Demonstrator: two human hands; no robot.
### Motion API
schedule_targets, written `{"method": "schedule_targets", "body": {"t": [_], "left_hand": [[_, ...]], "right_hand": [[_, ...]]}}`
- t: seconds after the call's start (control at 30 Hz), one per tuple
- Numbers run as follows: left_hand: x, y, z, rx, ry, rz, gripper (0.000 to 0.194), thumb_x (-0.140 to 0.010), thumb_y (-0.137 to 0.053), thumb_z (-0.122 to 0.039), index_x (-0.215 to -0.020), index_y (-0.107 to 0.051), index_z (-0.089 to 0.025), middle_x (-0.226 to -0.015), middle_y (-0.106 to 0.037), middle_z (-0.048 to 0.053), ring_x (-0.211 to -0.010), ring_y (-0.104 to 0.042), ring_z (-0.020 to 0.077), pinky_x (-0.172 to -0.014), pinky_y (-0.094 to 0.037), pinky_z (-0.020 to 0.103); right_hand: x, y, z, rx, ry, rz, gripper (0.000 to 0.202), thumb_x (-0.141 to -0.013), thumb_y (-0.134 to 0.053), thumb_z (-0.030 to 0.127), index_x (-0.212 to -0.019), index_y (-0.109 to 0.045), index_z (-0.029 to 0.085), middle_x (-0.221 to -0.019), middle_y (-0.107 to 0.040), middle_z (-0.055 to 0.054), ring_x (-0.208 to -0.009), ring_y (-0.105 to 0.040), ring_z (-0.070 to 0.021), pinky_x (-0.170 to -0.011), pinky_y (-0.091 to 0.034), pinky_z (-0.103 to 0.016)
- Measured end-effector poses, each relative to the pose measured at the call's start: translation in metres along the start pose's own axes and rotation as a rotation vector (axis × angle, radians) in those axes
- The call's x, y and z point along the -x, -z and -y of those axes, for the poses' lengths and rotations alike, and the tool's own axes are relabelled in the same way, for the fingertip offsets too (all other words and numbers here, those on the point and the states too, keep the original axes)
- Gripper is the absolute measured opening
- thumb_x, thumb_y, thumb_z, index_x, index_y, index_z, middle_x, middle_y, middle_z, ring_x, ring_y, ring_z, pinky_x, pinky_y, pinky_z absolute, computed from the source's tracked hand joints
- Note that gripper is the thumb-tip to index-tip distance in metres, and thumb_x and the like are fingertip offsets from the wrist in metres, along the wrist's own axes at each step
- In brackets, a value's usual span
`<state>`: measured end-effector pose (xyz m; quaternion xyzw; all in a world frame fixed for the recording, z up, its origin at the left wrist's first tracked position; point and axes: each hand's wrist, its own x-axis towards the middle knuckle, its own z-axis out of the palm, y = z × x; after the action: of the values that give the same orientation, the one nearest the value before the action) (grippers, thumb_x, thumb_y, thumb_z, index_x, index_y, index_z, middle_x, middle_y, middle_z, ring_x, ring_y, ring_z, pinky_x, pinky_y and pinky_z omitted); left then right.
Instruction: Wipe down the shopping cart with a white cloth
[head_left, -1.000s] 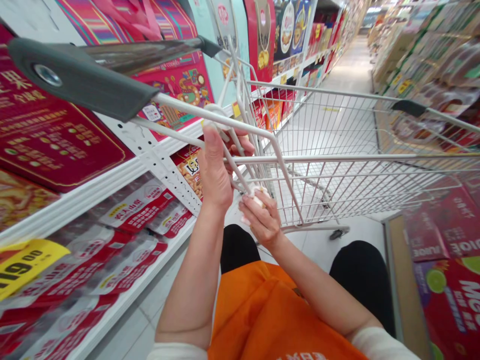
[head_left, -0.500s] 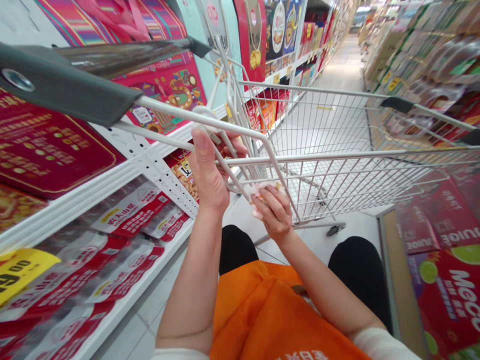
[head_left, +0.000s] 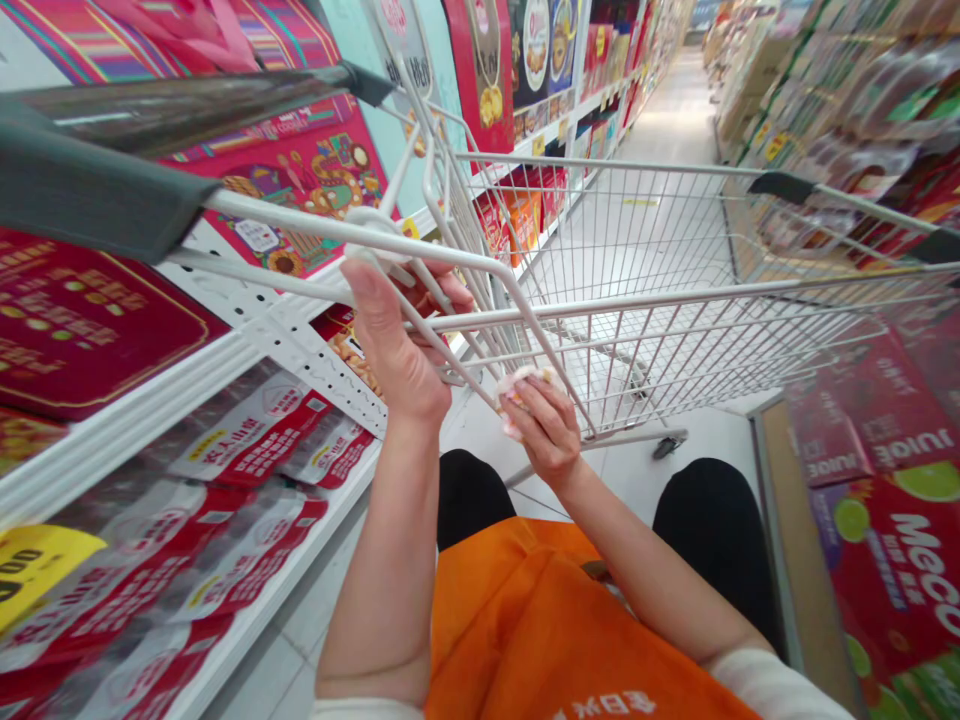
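A wire shopping cart (head_left: pixel 637 300) stands tilted before me, its grey handle (head_left: pixel 97 180) at upper left. My left hand (head_left: pixel 401 350) is closed around the cart's metal bars near the handle end, thumb up on this side and fingers partly hidden behind the bars. Lower and to the right, my right hand (head_left: pixel 546 425) holds a crumpled pinkish-white cloth (head_left: pixel 517 385) against or just beside a slanting bar of the cart's frame. Its fingers are folded over the cloth, covering much of it.
Shelves with red snack bags (head_left: pixel 255 430) and gift boxes (head_left: pixel 300 190) line the left, with a yellow price tag (head_left: pixel 45 570). Drink cartons (head_left: pixel 900 560) are stacked at right. A tiled aisle (head_left: pixel 660 110) runs ahead. One cart wheel (head_left: pixel 667 445) shows below the basket.
The cart's handle end and my left hand have shifted left in view, with the left hand still on the bars. My right hand and the cloth have barely moved.
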<state>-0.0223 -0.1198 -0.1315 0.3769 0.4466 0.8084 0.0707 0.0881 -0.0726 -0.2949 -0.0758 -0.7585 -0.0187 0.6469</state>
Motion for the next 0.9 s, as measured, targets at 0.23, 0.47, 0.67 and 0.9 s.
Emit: {"method": "schedule_targets", "body": {"t": [0.23,0.47,0.67,0.9], "left_hand": [[-0.003,-0.004,-0.001,-0.003,-0.002,-0.027,0.068,-0.077,-0.042,-0.089,-0.075,-0.068,-0.026,-0.064,-0.063,-0.001,-0.053,-0.057,0.0117,-0.048,-0.044,0.026],[0.000,-0.010,-0.005,0.074,0.029,0.006,0.061,-0.075,-0.053,-0.085,-0.069,-0.066,-0.025,-0.060,-0.060,-0.001,-0.049,-0.053,0.0101,-0.044,-0.040,0.025],[-0.004,-0.009,-0.003,0.110,0.019,-0.024,0.061,-0.078,-0.053,-0.083,-0.070,-0.065,-0.024,-0.061,-0.062,-0.003,-0.055,-0.057,0.0098,-0.052,-0.048,0.025],[-0.006,-0.007,-0.002,0.138,0.017,-0.020,0.058,-0.067,-0.069,-0.080,-0.068,-0.063,-0.022,-0.063,-0.064,-0.001,-0.055,-0.060,0.0135,-0.051,-0.050,0.029]], "right_hand": [[0.011,0.008,-0.001,0.009,-0.063,0.054,0.030,-0.098,-0.057,0.028,-0.125,-0.067,0.020,-0.123,-0.071,-0.010,-0.127,-0.062,-0.0222,-0.103,-0.060,-0.040],[-0.001,0.006,-0.002,0.022,-0.034,0.043,0.025,-0.096,-0.060,0.029,-0.118,-0.070,0.024,-0.118,-0.071,-0.007,-0.123,-0.063,-0.0200,-0.101,-0.061,-0.036],[-0.011,0.022,-0.010,0.199,-0.117,-0.063,0.023,-0.094,-0.062,0.033,-0.115,-0.072,0.031,-0.124,-0.061,-0.007,-0.127,-0.056,-0.0231,-0.107,-0.057,-0.041],[0.007,0.016,-0.028,0.123,-0.191,-0.070,0.027,-0.100,-0.047,0.031,-0.111,-0.072,0.028,-0.119,-0.063,-0.007,-0.120,-0.059,-0.0227,-0.102,-0.059,-0.044]]}}
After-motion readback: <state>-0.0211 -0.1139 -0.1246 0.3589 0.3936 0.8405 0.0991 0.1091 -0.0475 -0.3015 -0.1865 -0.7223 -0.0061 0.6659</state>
